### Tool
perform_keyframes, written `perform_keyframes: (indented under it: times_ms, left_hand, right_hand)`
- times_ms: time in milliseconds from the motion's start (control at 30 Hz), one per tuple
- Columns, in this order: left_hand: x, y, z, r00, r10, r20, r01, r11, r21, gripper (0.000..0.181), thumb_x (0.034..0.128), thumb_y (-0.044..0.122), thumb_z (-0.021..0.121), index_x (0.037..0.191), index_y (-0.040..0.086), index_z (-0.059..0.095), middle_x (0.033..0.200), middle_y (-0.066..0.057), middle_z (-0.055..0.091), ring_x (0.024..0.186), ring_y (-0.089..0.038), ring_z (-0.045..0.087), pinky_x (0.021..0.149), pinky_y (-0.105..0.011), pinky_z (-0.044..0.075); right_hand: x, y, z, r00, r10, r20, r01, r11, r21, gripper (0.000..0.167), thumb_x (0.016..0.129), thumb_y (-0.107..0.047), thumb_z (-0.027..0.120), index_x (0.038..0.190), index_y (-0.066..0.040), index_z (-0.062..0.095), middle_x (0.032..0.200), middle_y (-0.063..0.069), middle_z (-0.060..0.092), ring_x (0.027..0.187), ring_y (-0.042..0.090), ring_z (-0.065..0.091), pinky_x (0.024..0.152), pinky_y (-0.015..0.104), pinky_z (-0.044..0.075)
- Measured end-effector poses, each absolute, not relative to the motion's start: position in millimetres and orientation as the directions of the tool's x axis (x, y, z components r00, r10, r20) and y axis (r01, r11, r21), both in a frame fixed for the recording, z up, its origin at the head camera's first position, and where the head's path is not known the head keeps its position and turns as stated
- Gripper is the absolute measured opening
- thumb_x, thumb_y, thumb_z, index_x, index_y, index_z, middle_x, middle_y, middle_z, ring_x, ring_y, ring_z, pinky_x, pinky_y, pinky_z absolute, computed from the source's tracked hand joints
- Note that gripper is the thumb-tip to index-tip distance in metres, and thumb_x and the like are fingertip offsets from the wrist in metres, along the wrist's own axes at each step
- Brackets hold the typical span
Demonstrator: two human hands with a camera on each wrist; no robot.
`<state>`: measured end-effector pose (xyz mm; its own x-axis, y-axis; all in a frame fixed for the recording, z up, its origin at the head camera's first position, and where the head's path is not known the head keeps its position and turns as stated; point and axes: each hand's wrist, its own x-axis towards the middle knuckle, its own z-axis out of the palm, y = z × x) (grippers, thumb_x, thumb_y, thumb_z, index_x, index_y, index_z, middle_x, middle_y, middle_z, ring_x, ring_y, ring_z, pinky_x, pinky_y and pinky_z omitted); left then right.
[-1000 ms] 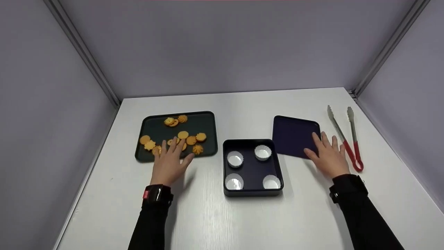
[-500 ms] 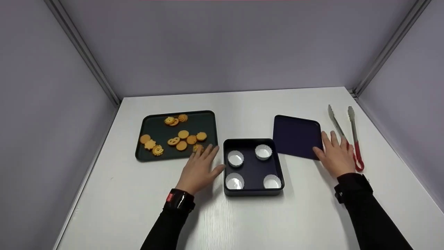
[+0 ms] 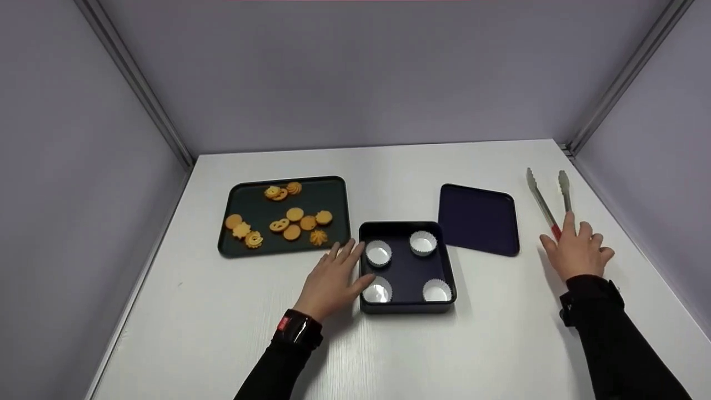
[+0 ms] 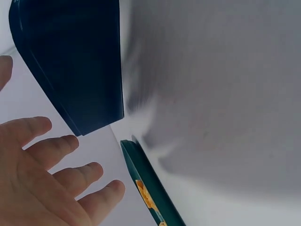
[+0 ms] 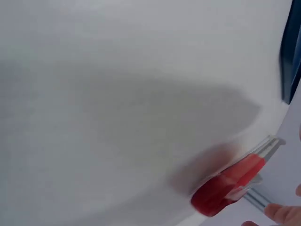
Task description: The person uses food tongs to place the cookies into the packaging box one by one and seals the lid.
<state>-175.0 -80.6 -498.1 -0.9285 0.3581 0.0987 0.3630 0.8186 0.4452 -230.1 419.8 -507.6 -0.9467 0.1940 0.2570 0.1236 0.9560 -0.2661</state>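
You are working across the white bench [image 3: 194,311]. Green tray [image 3: 322,194] is lying at ten o'clock from the dark box [image 3: 408,307]. Navy lid [image 3: 479,219] is lying flat at two o'clock, just beside the box. Tongs [image 5: 235,178] are resting past the lid, also toward two, arms parted, tips pointing to twelve.

Right grip [image 3: 579,253] is hanging over the red handles at three o'clock, fingers loosely spread; whether they are touching, you can't tell. Picking up the tongs seems the step: you are best spanning both handles, squeezing evenly, and lifting straight so the tips aren't dragging over the lid. Left grip [image 3: 330,282] is spreading its fingers around nine o'clock, thumb over the box rim; contact unclear. You are best keeping it light, not knocking the four paper cups [image 3: 378,254] inside. Cookies [image 3: 295,214] are sitting on the tray.

Against half a second ago: tray, box, lid and tongs are keeping their places. Right grip is shifting from the lid's edge toward three, covering more of the handles. Left grip is easing slightly toward four, thumb newly crossing the rim, uncovering a ridged cookie at the tray's four o'clock.
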Motion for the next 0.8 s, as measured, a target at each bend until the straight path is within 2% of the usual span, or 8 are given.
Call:
perform_keyframes:
  times_ms: [100,233,433,600,800]
  left_hand:
    - [-173,-79,-500,-0.931,0.35,0.102,0.355,0.809,0.468,0.075,0.1012,0.054,0.056,0.161,0.013,0.036,0.163,-0.013,0.035,0.15,-0.04,0.032,0.117,-0.054,0.033]
    - [-169,-75,-502,-0.938,0.332,0.096,0.332,0.791,0.514,0.076,0.1013,0.049,0.059,0.16,0.008,0.035,0.163,-0.013,0.036,0.149,-0.035,0.036,0.111,-0.052,0.042]
    - [-163,-69,-504,-0.952,0.289,0.102,0.296,0.778,0.554,0.07,0.1017,0.038,0.062,0.156,0.001,0.039,0.156,-0.016,0.046,0.142,-0.032,0.047,0.112,-0.048,0.043]
    - [-160,-64,-507,-0.957,0.248,0.148,0.288,0.771,0.568,0.062,0.1002,0.029,0.064,0.15,-0.002,0.047,0.147,-0.017,0.056,0.131,-0.034,0.058,0.106,-0.047,0.047]
    - [-158,-57,-512,-0.951,0.203,0.232,0.298,0.797,0.525,0.054,0.0981,0.021,0.062,0.145,-0.006,0.053,0.134,-0.02,0.066,0.115,-0.037,0.067,0.096,-0.048,0.054]
  right_hand:
    - [-231,428,-509,-0.948,0.22,0.231,0.158,0.953,-0.26,0.075,0.102,-0.036,0.061,0.154,0.007,0.027,0.126,0.049,0.038,0.11,0.071,0.039,0.082,0.078,0.031]
    - [-231,435,-511,-0.956,0.226,0.185,0.172,0.948,-0.268,0.073,0.103,-0.036,0.059,0.147,0.013,0.027,0.117,0.048,0.039,0.106,0.069,0.04,0.079,0.074,0.034]
    - [-231,441,-517,-0.963,0.227,0.143,0.179,0.942,-0.285,0.069,0.105,-0.032,0.057,0.138,0.021,0.03,0.111,0.05,0.041,0.102,0.071,0.042,0.075,0.075,0.038]
    - [-232,445,-524,-0.964,0.224,0.144,0.174,0.939,-0.296,0.058,0.104,-0.029,0.057,0.126,0.022,0.037,0.099,0.043,0.044,0.092,0.067,0.047,0.068,0.07,0.041]
    - [-232,446,-527,-0.965,0.215,0.149,0.16,0.936,-0.313,0.049,0.103,-0.02,0.057,0.12,0.022,0.039,0.097,0.044,0.045,0.088,0.066,0.048,0.065,0.068,0.042]
